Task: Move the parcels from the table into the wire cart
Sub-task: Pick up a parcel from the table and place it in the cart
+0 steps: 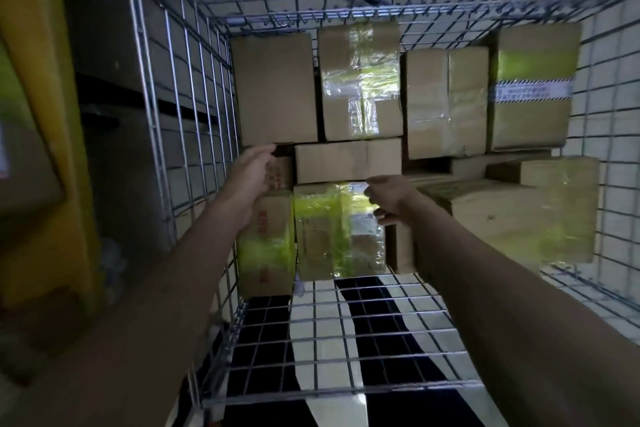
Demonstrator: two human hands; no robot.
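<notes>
Both arms reached into the wire cart (194, 87), where brown cardboard parcels were already stacked against its far side. The left hand (251, 172) lay with relaxed fingers against the top of a narrow parcel with red print (272, 246) standing by the left wire wall, holding nothing. The right hand (388, 196) hung with loosely curled fingers just over a green-taped parcel (337, 236) beside it; whether it touched the parcel could not be told. A small plain box (348, 159) sat behind these, below four upright parcels (360, 83). The cart's near wire floor (346, 340) showed a black and white surface beneath.
</notes>
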